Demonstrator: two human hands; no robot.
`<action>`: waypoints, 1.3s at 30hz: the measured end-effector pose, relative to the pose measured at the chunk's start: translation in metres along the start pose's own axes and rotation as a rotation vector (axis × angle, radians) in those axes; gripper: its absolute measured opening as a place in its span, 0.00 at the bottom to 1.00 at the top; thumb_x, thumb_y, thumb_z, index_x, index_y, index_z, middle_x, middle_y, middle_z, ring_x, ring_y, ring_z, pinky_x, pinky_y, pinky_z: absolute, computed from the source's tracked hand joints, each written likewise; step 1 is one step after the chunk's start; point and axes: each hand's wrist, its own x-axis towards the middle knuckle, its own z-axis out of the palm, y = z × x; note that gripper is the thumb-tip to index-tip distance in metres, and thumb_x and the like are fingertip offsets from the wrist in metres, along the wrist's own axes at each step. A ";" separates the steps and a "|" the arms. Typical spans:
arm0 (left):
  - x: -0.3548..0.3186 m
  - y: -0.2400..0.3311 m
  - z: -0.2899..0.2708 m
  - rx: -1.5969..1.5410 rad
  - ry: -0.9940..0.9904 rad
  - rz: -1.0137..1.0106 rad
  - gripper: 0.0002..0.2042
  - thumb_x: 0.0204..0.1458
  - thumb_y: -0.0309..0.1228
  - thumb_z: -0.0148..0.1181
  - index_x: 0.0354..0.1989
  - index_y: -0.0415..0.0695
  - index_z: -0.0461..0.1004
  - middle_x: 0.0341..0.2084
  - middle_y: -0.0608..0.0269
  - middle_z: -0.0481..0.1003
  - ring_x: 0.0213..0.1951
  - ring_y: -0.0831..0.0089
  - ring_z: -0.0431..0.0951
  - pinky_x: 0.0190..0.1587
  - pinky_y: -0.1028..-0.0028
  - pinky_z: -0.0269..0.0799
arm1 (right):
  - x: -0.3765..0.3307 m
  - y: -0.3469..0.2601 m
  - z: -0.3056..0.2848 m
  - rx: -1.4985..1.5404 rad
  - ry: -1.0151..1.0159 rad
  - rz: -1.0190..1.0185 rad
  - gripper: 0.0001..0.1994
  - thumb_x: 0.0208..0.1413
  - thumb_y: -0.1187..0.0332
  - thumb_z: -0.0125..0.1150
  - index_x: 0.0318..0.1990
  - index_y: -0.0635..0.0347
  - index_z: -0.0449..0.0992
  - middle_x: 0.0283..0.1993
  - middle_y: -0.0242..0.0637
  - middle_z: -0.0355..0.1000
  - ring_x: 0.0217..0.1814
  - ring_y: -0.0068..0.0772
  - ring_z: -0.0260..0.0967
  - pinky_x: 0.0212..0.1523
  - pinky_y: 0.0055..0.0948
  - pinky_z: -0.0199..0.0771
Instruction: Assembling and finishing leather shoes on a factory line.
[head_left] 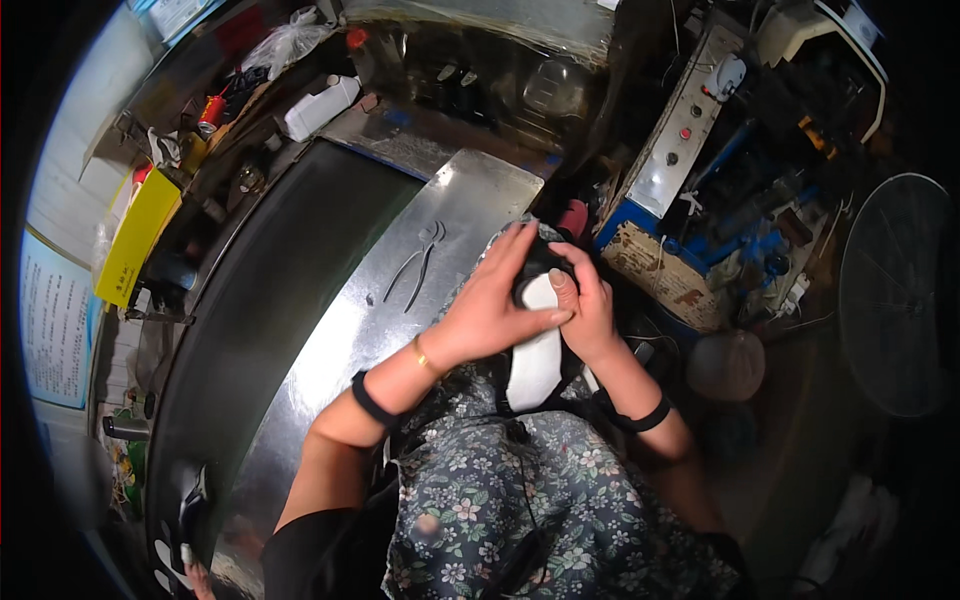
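A shoe (535, 365), seen with its long white sole-like face up and a black part at its far end, lies over my lap. My left hand (485, 308) curves over its left side, with the thumb pressed across the white face. My right hand (588, 308) wraps the black end from the right, its thumb bent near the left one. Much of the black part is hidden under my fingers. On the metal ledge to the left of my hands rests a pair of pincers (418, 265), its handles apart. A floral apron (500, 490) covers my lap.
A dark conveyor belt (265, 290) curves past the metal ledge (335, 330). At lower left, another person's hand (200, 582) is near white sole-shaped pieces (168, 562). A machine with a button panel (685, 130) stands right; a round wire guard (895, 295) is farther right.
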 end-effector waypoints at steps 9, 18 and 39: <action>0.014 -0.030 -0.003 -0.294 -0.185 -0.014 0.41 0.48 0.31 0.71 0.70 0.43 0.55 0.69 0.47 0.54 0.71 0.61 0.52 0.69 0.66 0.49 | 0.034 0.007 -0.053 0.099 -0.443 0.043 0.18 0.61 0.71 0.57 0.57 0.65 0.70 0.47 0.54 0.75 0.49 0.51 0.76 0.46 0.37 0.75; 0.028 -0.030 0.037 -0.311 -0.022 -0.148 0.46 0.40 0.33 0.76 0.69 0.44 0.55 0.70 0.41 0.48 0.73 0.54 0.47 0.70 0.63 0.46 | 0.042 0.011 -0.036 -0.069 -0.143 -0.099 0.12 0.51 0.73 0.66 0.43 0.67 0.78 0.47 0.49 0.76 0.49 0.49 0.75 0.48 0.37 0.76; -0.011 -0.013 0.036 -0.096 0.229 0.016 0.41 0.38 0.28 0.72 0.64 0.41 0.58 0.65 0.41 0.57 0.66 0.42 0.57 0.67 0.55 0.54 | 0.011 -0.015 -0.018 0.065 -0.168 0.024 0.20 0.54 0.74 0.63 0.56 0.66 0.72 0.55 0.54 0.72 0.57 0.53 0.72 0.54 0.38 0.74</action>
